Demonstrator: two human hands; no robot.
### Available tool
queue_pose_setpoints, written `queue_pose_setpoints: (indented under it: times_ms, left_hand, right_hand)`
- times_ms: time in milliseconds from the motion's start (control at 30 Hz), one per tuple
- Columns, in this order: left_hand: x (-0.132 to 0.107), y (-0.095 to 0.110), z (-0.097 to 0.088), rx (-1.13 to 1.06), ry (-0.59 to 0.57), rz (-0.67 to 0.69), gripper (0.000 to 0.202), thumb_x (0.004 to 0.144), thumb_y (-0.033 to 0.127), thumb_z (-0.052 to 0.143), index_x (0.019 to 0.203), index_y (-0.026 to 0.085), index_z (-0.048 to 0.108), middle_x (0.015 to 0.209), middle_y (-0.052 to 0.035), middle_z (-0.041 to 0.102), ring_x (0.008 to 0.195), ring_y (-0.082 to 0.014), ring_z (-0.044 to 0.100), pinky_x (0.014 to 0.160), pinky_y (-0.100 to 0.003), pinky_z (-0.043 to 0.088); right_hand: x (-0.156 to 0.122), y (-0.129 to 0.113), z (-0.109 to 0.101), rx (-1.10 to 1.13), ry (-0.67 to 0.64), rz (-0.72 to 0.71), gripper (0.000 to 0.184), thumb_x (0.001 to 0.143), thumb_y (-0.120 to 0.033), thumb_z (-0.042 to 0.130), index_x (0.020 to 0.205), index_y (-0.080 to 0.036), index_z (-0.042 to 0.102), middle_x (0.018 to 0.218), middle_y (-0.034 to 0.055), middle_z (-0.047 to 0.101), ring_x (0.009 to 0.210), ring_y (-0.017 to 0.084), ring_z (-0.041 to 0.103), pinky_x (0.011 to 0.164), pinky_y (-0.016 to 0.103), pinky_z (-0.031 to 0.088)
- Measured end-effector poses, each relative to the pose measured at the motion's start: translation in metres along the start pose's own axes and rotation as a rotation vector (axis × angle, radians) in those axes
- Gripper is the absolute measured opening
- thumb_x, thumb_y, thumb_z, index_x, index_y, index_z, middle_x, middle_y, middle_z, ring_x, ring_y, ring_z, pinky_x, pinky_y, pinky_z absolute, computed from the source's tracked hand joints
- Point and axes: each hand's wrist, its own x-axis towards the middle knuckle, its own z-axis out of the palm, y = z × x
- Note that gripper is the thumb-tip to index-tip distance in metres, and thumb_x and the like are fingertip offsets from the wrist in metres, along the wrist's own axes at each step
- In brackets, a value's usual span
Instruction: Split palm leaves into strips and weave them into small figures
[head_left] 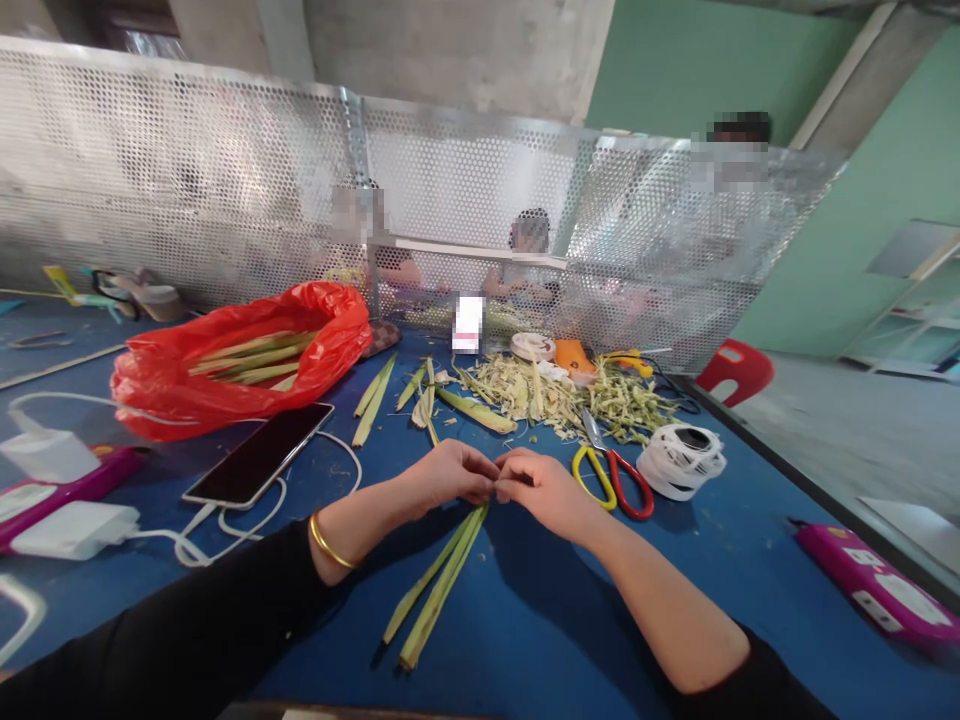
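My left hand [450, 473] and my right hand [541, 488] meet fingertip to fingertip over the blue table [570, 630]. Both are closed in a pinch on the far end of a bundle of long green leaf strips [439, 585]. The strips run from my fingers back toward me, lying on the table. A gold bangle sits on my left wrist. Both arms wear black sleeves.
Scissors with yellow and red handles [613, 478] and a roll of white tape [681, 460] lie right of my hands. A heap of leaf scraps [570, 395] lies beyond. A red bag of stalks [240, 355], a charging phone [259, 455] and a perforated metal screen [480, 210] with people behind it.
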Motion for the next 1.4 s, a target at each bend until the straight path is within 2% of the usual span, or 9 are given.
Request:
queue_pose_setpoints:
  times_ms: [167,400,500,567,667,833,933,1133,1400]
  left_hand:
    - [0.0,-0.003,0.004,0.157,0.03,0.09,0.019,0.056,0.018,0.063,0.072,0.013,0.073,0.058,0.0023,0.062,0.055,-0.0098,0.052,0.059,-0.022,0.041]
    - [0.0,-0.005,0.005,0.254,0.04,0.131,0.018,0.059,0.024,0.063,0.071,0.014,0.072,0.057,0.003,0.061,0.056,-0.011,0.051,0.056,-0.022,0.038]
    - [0.002,-0.007,0.007,0.209,0.036,0.14,0.013,0.062,0.024,0.06,0.068,0.014,0.068,0.055,0.0037,0.058,0.055,-0.0106,0.051,0.057,-0.022,0.04]
    - [0.003,-0.008,0.007,0.133,0.006,0.116,0.014,0.064,0.025,0.061,0.07,0.014,0.066,0.061,0.0022,0.062,0.058,-0.0109,0.055,0.06,-0.023,0.044]
    - [0.006,-0.009,0.005,0.055,-0.045,0.105,0.016,0.066,0.029,0.064,0.074,0.015,0.062,0.066,0.0002,0.065,0.06,-0.0108,0.059,0.061,-0.023,0.045]
    - [0.006,-0.01,0.003,0.044,-0.043,0.146,0.016,0.07,0.03,0.062,0.076,0.015,0.059,0.066,0.0004,0.065,0.058,-0.01,0.058,0.057,-0.022,0.044]
    - [0.004,-0.008,0.003,0.044,-0.023,0.145,0.013,0.069,0.028,0.061,0.074,0.016,0.058,0.064,0.0009,0.065,0.057,-0.0096,0.057,0.057,-0.023,0.044]
    - [0.004,-0.009,0.004,0.053,-0.006,0.175,0.013,0.069,0.027,0.06,0.073,0.016,0.057,0.064,0.0013,0.064,0.058,-0.0101,0.057,0.054,-0.022,0.043]
    - [0.003,-0.004,0.005,0.049,0.082,0.105,0.019,0.07,0.034,0.061,0.073,0.017,0.053,0.067,-0.0004,0.067,0.05,-0.0089,0.056,0.042,-0.018,0.037]
  right_hand:
    - [0.001,0.003,0.001,0.341,0.066,0.206,0.022,0.076,-0.031,0.057,0.061,-0.015,0.061,0.08,0.0037,0.066,0.06,0.01,0.056,0.056,0.023,0.041]
    - [0.003,0.008,0.003,0.464,0.121,0.257,0.023,0.072,-0.036,0.065,0.066,-0.013,0.064,0.056,0.0,0.062,0.054,0.009,0.054,0.055,0.022,0.041]
    - [0.004,0.008,0.002,0.669,0.099,0.235,0.023,0.069,-0.035,0.069,0.077,-0.013,0.068,0.074,0.0051,0.068,0.068,0.014,0.063,0.065,0.026,0.047]
    - [0.004,0.009,-0.001,0.733,0.185,0.168,0.027,0.069,-0.032,0.068,0.091,-0.016,0.069,0.096,0.0077,0.069,0.083,0.017,0.065,0.074,0.03,0.048]
    - [0.005,0.011,-0.007,0.451,0.318,0.116,0.028,0.071,-0.026,0.062,0.098,-0.019,0.068,0.1,0.0053,0.068,0.083,0.017,0.064,0.078,0.031,0.047]
    - [0.004,0.011,-0.011,-0.012,0.065,0.104,0.017,0.071,-0.016,0.057,0.081,-0.018,0.071,0.073,0.0016,0.065,0.065,0.015,0.058,0.066,0.027,0.044]
    - [0.004,0.012,-0.007,-0.154,0.077,0.083,0.015,0.069,-0.013,0.059,0.078,-0.018,0.071,0.073,0.0007,0.059,0.064,0.013,0.054,0.062,0.025,0.04]
    - [0.007,0.02,0.002,-0.254,0.125,0.045,0.008,0.071,-0.015,0.063,0.064,-0.019,0.066,0.066,-0.0024,0.05,0.061,0.011,0.049,0.059,0.024,0.035]
    - [0.004,0.012,0.0,-0.298,0.254,-0.076,0.01,0.077,-0.016,0.061,0.067,-0.02,0.063,0.075,-0.0013,0.052,0.063,0.011,0.05,0.06,0.023,0.037]
